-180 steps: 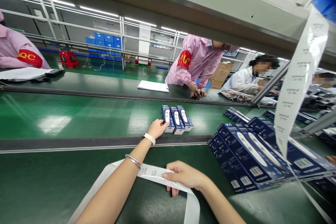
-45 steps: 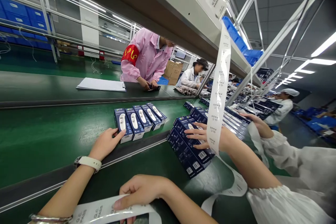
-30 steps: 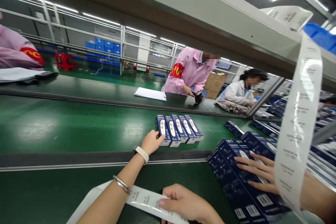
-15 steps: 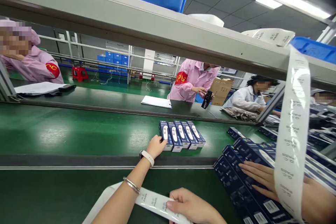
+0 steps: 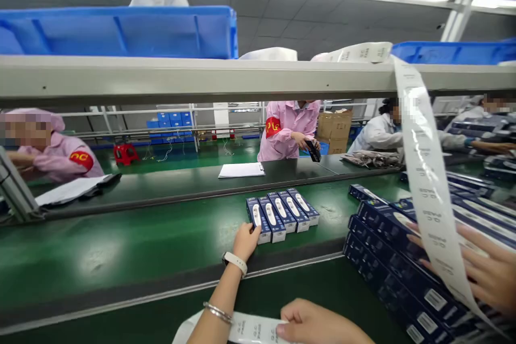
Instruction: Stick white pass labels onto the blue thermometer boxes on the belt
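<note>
Glossy green belt point(image 5: 100, 258), smooth printed-card cartons point(image 5: 278, 219), sheeny paper label strip point(image 5: 428, 188), moulded blue plastic crate point(image 5: 116, 32), matt grey painted-metal shelf rail point(image 5: 201, 78)

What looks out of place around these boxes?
A white QC PASS label strip dangles loose from the shelf edge across the stacked blue boxes; it looks odd because it trails through the work area.

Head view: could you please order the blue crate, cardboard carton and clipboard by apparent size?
Largest: the blue crate. The clipboard and cardboard carton look alike, and distance makes ranking them unsure.
</note>
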Available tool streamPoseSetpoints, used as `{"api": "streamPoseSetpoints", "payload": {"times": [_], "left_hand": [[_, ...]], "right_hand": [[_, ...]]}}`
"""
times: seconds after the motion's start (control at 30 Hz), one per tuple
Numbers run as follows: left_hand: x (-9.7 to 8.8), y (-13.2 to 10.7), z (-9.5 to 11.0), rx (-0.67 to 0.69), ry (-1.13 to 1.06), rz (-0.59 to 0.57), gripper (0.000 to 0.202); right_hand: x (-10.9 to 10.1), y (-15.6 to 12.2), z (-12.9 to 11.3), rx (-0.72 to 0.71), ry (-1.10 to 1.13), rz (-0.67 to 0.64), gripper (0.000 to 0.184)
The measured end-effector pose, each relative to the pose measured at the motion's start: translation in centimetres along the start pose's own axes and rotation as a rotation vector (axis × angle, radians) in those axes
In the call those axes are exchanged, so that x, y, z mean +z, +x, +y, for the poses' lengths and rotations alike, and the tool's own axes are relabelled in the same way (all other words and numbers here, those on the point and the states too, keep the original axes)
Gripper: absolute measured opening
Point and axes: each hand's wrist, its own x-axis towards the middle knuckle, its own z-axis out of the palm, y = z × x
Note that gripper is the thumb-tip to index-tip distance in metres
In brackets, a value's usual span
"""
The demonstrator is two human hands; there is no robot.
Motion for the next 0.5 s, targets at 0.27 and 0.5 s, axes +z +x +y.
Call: {"api": "streamPoseSetpoints", "payload": {"times": [0.27,0.5], "left_hand": [[-0.27,0.68,-1.0,0.007,0.003,-0.038,0.04],[-0.31,0.27,-0.83,-0.053,-0.02,-0.033,0.033]], "right_hand": [[-0.05,-0.2,-0.44,0.017,0.009,0.029,0.037],[0.24,0.32,0.51,0.024,0.219,-0.055,0.038]]}}
